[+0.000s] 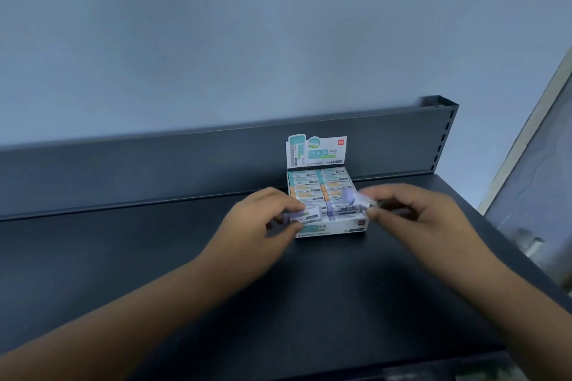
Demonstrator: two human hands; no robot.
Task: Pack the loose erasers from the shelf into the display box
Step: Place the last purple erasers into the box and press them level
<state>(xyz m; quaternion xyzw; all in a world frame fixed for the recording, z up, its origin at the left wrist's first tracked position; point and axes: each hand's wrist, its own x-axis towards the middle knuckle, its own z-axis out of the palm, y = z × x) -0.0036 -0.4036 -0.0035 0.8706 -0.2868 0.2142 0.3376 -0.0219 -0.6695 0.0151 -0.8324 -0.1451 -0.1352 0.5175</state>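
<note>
Box (332,227) sitting centre frame on shelf (154,257), back rows showing full. Left hand (263,226) pinching left eraser (309,214) between thumb and fingertips. Its long axis is running across the frame, parallel to the box's front wall, at the front-left slot. Right hand (414,213) pinching right eraser (359,199) at fingertips over front-right corner; blurred, axis unclear. Left piece looking nearer to seating, likely needing only a downward press.

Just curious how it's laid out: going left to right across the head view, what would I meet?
Left hand → purple-sleeved white eraser it pinches → second purple-sleeved eraser → right hand pinching it → dark slotted metal shelf upright.
</note>
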